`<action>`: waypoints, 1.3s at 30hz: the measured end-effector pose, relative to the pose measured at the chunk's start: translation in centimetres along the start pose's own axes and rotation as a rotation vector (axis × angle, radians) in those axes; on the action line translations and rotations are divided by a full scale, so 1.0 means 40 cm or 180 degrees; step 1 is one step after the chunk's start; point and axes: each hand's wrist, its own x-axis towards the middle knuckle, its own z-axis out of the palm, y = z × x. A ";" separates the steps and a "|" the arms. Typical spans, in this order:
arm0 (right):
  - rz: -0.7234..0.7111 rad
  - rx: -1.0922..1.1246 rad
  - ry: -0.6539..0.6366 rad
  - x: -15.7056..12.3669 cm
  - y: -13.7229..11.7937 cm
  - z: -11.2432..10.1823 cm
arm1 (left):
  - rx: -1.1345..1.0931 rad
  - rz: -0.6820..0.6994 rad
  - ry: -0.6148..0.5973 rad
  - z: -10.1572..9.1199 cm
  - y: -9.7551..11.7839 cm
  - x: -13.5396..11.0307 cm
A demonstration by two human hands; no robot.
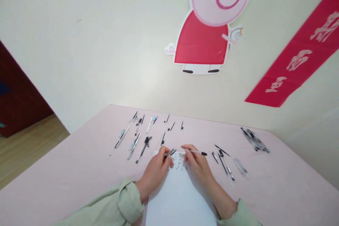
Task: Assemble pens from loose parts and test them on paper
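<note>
My right hand is closed around a white pen with a black end that points to the right. Between the fingertips of my left hand is a short dark piece, too small to identify surely. Both hands are above the top of a white sheet of paper, a small gap apart. Small dark marks show on the paper between them. Just beyond my left hand lies a thin black refill-like stick.
Several pens and pen parts lie in groups on the pink tabletop at left. More loose pen parts and a bundle of pens are on the right. A wall with a pig cutout rises behind.
</note>
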 end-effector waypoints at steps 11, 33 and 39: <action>0.0490 0.0274 -0.0074 -0.096 -0.011 -0.020 | -0.0001 -0.0087 -0.0115 -0.002 -0.006 0.002; 0.0668 0.1741 0.0412 -0.077 0.009 -0.024 | 0.0428 0.0513 -0.0115 -0.009 0.006 0.001; 0.0677 0.1793 0.0282 -0.072 0.006 -0.020 | 0.0493 0.0491 -0.0164 -0.008 0.003 0.001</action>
